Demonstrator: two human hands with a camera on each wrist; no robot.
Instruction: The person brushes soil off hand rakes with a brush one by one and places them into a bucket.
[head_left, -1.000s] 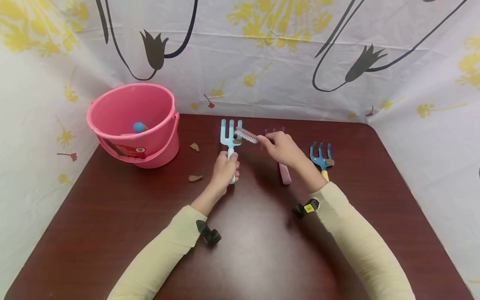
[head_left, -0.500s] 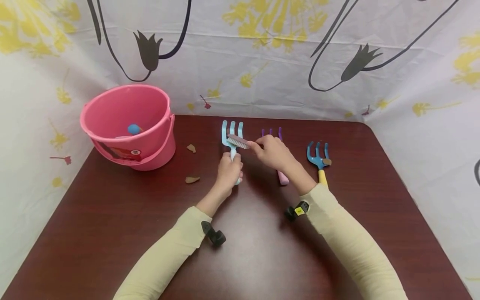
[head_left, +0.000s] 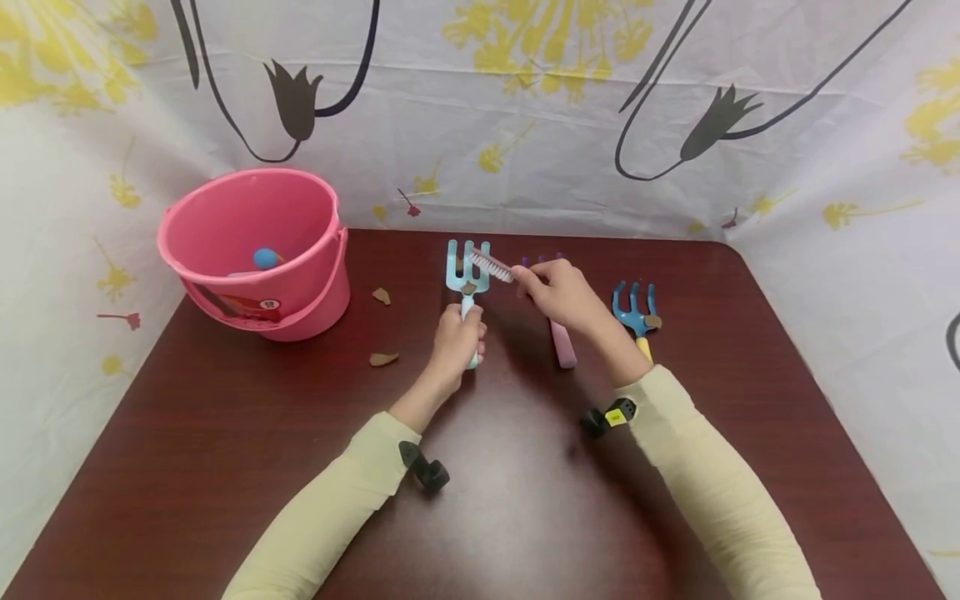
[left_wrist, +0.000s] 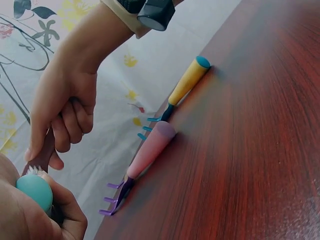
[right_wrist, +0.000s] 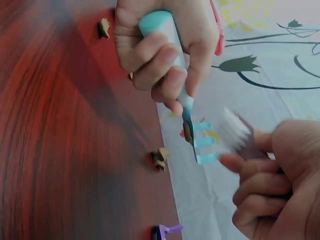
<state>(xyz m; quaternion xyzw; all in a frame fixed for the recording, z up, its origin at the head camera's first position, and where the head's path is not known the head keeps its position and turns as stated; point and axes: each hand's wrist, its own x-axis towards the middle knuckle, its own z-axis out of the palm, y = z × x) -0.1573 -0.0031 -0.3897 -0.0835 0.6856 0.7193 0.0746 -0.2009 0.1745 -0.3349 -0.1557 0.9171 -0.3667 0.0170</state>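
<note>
Brush (head_left: 492, 265) shifted right; brown table (head_left: 210, 442), floral backdrop (head_left: 555, 175).

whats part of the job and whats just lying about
Seemingly in the job:
light blue fork, in the left hand
brush, in the right hand
brown piece on the fork

Seemingly just lying about:
pink-handled fork
yellow-handled fork
loose brown pieces
pink bucket

Dark red-brown table (head_left: 510, 425) with a pale glare (head_left: 510, 504), white cloth backdrop (head_left: 450, 117) with yellow and grey flowers (head_left: 295, 102) behind.
</note>
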